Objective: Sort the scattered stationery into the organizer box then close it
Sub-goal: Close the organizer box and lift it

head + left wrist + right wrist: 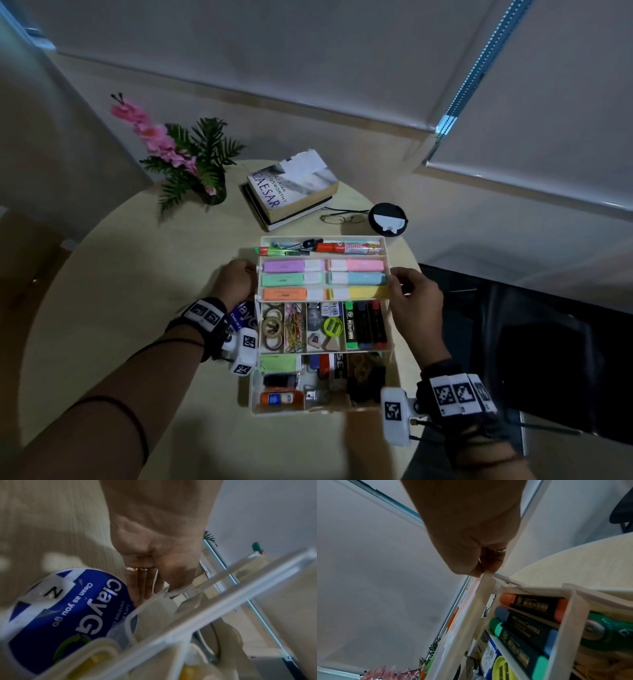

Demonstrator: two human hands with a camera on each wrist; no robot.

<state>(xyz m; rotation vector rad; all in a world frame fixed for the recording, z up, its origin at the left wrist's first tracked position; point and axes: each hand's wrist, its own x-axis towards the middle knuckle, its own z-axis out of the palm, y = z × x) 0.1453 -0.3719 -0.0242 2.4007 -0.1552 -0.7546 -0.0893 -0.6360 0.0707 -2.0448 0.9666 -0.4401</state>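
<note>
Pinching the top tray (323, 270) at both ends, left hand (236, 279) and right hand (412, 298), I should lower it level over the organizer box (253, 394)

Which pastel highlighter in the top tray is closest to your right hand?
The yellow highlighter, right end of the nearest row, beside the right hand; pink and blue sit farther back.

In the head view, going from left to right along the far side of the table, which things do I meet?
Flowers → books → glasses → black lid.
</note>
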